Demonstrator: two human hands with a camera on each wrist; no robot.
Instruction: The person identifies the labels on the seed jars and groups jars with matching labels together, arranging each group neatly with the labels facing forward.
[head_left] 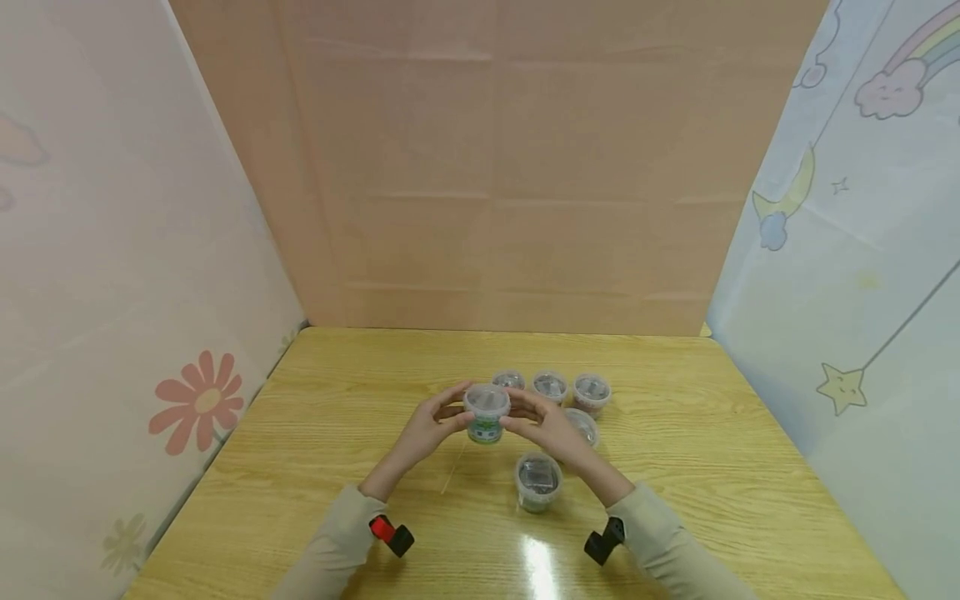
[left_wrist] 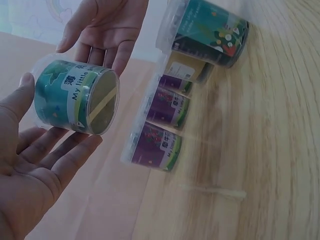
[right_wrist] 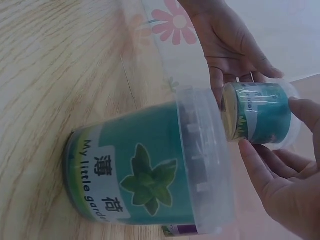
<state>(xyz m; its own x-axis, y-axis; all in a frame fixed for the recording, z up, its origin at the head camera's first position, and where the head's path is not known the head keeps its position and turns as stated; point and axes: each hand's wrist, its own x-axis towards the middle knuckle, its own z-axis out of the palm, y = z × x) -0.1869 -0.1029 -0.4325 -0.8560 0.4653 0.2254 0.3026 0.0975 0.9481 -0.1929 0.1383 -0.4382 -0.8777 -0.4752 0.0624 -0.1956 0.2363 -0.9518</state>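
Both hands hold a small clear-lidded plastic tub [head_left: 486, 417] above the table, upright, with a teal "My little garden" label. My left hand [head_left: 429, 429] grips its left side, thumb in front and fingers behind. My right hand [head_left: 546, 425] grips the right side the same way. In the left wrist view the tub's [left_wrist: 65, 95] pale bottom shows, with a lighter strip across it. Closest to the hands on the table, a matching teal tub [right_wrist: 145, 165] with a leaf picture stands below my right wrist. Another tub [head_left: 583, 425] is partly hidden behind the right forearm.
Three tubs stand in a row at the back, among them a right-hand one [head_left: 592, 392]; purple labels [left_wrist: 160, 147] show in the left wrist view. A thin pale stick [left_wrist: 215, 191] lies on the wooden table [head_left: 300, 467]. Patterned side walls and a tan back panel [head_left: 487, 167] enclose it.
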